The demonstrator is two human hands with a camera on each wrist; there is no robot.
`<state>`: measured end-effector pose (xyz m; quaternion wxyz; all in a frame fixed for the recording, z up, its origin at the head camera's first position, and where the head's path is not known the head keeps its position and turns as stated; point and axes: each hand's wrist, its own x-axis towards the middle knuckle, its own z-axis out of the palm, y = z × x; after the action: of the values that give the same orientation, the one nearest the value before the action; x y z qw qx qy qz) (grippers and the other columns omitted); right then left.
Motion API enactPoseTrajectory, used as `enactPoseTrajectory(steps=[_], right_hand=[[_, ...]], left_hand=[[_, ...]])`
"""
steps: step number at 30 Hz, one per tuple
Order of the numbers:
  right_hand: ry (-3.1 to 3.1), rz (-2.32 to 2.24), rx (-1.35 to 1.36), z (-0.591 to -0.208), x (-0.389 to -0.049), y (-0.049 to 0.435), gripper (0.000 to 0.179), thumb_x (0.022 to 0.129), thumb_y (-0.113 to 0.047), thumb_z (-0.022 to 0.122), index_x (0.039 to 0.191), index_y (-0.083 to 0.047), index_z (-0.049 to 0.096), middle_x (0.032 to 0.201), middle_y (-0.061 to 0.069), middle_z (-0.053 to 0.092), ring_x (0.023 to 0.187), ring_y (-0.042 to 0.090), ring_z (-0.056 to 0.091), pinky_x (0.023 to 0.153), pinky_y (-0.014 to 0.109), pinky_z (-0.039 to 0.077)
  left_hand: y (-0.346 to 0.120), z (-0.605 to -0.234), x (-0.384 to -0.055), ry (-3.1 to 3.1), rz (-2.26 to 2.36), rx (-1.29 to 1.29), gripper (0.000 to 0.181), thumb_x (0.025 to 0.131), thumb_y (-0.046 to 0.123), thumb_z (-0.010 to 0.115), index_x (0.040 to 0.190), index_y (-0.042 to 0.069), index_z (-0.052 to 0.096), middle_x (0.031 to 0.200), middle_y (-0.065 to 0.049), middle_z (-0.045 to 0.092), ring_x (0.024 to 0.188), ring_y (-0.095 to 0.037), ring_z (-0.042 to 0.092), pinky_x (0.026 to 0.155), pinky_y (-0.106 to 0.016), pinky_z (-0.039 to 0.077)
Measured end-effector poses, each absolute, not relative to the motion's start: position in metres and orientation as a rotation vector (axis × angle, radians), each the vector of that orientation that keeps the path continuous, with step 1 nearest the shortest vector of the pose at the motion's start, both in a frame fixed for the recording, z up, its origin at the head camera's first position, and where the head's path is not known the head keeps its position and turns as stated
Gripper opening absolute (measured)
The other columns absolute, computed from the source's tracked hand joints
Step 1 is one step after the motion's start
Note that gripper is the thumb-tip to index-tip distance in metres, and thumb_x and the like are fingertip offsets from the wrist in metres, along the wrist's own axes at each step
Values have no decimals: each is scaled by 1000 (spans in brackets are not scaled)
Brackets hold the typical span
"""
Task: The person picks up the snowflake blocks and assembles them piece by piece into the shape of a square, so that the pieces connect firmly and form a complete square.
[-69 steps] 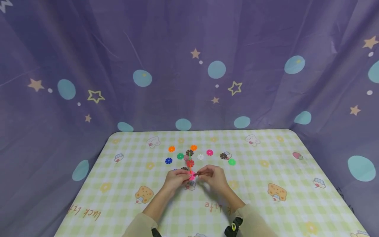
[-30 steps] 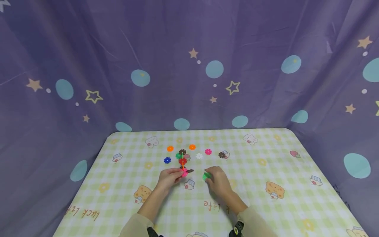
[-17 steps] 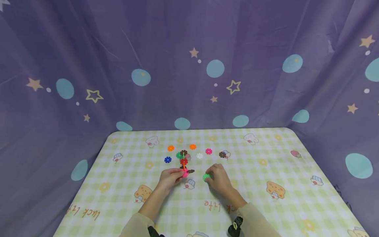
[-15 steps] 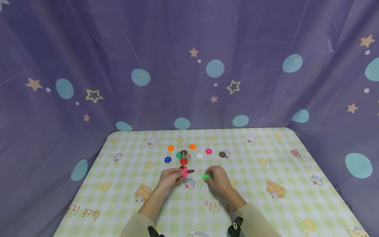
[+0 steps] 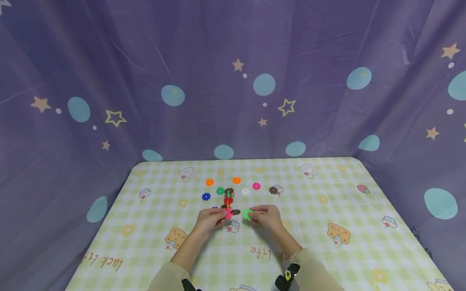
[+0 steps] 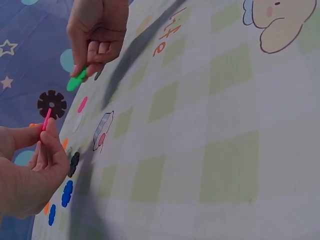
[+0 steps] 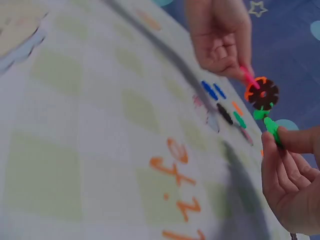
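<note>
On the worktop (image 5: 306,230), a loose blue disc (image 5: 206,197) lies near your left hand (image 5: 209,220), at its twelve o'clock. That hand pinches the pink disc (image 5: 228,214) by its edge, probably to steady the linked pieces: red disc (image 5: 228,200) toward twelve o'clock, brown disc (image 5: 236,211) at three, left uncovered. Farther toward three, just apart, your right hand (image 5: 267,217) pinches the green disc (image 5: 246,214), presumably so its nine o'clock side is free.

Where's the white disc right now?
In the head view, the white disc lies on the table beyond the gap between left hand and right hand, orange disc behind-left, pink disc behind-right.
</note>
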<state>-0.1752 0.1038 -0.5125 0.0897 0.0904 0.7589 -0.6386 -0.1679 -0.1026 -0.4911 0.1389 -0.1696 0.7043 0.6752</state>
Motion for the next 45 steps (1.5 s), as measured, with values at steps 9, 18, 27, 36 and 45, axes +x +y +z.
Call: enactPoseTrajectory(steps=[9, 18, 27, 36, 45], right_hand=[[1974, -2044, 328, -506, -177, 101, 33, 82, -9, 75, 109, 7, 67, 80, 10, 75, 63, 12, 70, 65, 27, 61], [1917, -2091, 332, -505, -175, 101, 34, 83, -11, 73, 110, 8, 65, 76, 3, 73, 64, 9, 69, 63, 22, 60], [1889, -2149, 351, -502, -172, 94, 33, 84, -6, 72, 110, 12, 62, 77, 7, 73, 64, 16, 72, 67, 31, 62], [1949, -2162, 356, -499, -172, 85, 21, 81, 2, 71, 99, 12, 64, 71, 9, 70, 56, 15, 70, 61, 31, 61], [1930, -2140, 417, -500, -175, 87, 23, 82, 3, 69, 102, 12, 64, 74, 10, 71, 58, 16, 70, 62, 31, 61]], left_hand=[[-101, -491, -168, 2021, 1975, -446, 30, 84, 5, 69, 111, -8, 64, 87, -6, 68, 68, -7, 63, 67, -17, 56], [-100, -488, -166, 2037, 1961, -446, 30, 85, 6, 69, 111, -7, 64, 89, -7, 68, 70, -9, 64, 66, -18, 55], [-94, -486, -162, 2141, 1945, -426, 27, 84, 3, 70, 108, -9, 66, 88, -11, 73, 69, -8, 67, 70, -25, 60], [-94, -484, -160, 2307, 1899, -458, 21, 80, -2, 71, 100, -8, 69, 80, -11, 72, 64, -6, 65, 72, -31, 61], [-86, -480, -164, 2491, 1821, -449, 14, 77, 1, 73, 91, -5, 72, 75, -9, 72, 62, -4, 60, 56, -16, 53]])
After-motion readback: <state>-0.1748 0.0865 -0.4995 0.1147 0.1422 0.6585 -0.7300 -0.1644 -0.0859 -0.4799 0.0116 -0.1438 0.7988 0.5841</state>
